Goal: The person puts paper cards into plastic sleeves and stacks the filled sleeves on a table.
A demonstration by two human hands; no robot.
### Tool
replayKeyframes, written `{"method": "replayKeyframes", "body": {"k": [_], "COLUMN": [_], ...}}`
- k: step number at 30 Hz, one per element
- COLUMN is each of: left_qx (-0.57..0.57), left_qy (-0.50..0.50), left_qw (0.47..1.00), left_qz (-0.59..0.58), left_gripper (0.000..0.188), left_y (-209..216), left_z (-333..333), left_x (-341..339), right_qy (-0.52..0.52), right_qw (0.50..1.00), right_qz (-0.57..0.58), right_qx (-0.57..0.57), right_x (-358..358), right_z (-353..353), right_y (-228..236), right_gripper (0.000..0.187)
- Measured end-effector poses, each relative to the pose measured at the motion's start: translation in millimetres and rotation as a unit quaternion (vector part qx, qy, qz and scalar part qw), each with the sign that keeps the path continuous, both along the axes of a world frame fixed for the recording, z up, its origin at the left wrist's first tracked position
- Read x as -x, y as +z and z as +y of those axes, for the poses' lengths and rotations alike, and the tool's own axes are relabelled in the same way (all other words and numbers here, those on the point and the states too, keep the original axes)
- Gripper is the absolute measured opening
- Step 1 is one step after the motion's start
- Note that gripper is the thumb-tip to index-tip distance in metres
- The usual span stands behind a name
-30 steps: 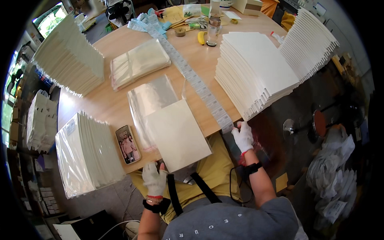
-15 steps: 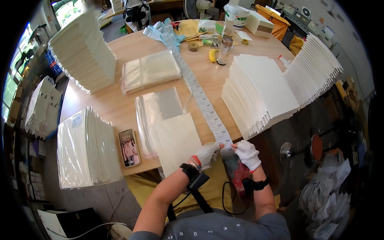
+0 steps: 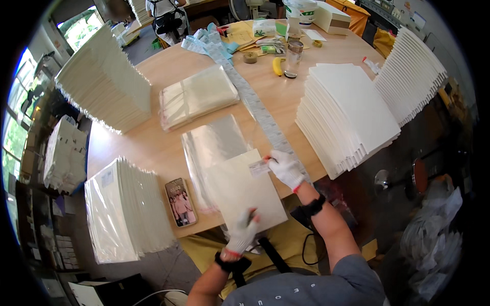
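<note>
My right hand point(image 3: 286, 170), in a white glove with bare fingertips, pinches a small printed label point(image 3: 259, 168) over the upper right corner of a cream sheet point(image 3: 245, 188). That sheet lies partly on a clear plastic sleeve point(image 3: 217, 140). At the lower edge of the sheet is my left hand point(image 3: 244, 232), gloved the same way and somewhat blurred; its thumb and finger are apart, with nothing seen between them. A long strip of labels point(image 3: 263, 115) runs across the table and passes under my right wrist.
Tall stacks of white board point(image 3: 352, 112) stand right; another stack point(image 3: 107, 81) is far left. Sleeved boards point(image 3: 109, 214) and a phone point(image 3: 180, 202) are near left. Packed sleeves point(image 3: 199, 94), a banana point(image 3: 277, 66) and a glass bottle point(image 3: 293, 58) lie farther back. A person point(image 3: 166, 20) is beyond.
My right hand has moved up and left from the strip's near end, now with a label. My left hand has left the strip and dropped toward the sheet's lower edge. The view has shifted slightly.
</note>
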State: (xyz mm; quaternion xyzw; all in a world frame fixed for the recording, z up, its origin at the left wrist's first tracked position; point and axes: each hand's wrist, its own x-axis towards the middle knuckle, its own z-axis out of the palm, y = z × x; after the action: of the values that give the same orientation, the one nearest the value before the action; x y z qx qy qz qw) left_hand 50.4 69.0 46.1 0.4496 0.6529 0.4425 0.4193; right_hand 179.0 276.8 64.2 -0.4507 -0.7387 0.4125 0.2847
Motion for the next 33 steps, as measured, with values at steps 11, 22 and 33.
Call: {"method": "replayKeyframes", "body": {"k": [11,22,33], "left_qx": [0.12,-0.036,-0.088], "left_qy": [0.226,0.119,0.239], "left_qw": [0.905,0.94,0.932], "left_qz": [-0.339,-0.317,0.258], "left_gripper": [0.034,0.038,0.052], "left_y": [-60,0,159], "left_z": [-90,-56,-180], "left_x": [50,33,174], "right_qy": [0.013,-0.005,0.24], "right_qw": [0.995,0.931,0.947], "right_qz": [-0.092,-0.359,0.212], "right_qx": [-0.046,-0.063,0.007], "right_x": [65,0,102], "right_z": [22,-51,-153], "right_y": [-50,17,99], "right_gripper": [0.02,0.032,0.039]}}
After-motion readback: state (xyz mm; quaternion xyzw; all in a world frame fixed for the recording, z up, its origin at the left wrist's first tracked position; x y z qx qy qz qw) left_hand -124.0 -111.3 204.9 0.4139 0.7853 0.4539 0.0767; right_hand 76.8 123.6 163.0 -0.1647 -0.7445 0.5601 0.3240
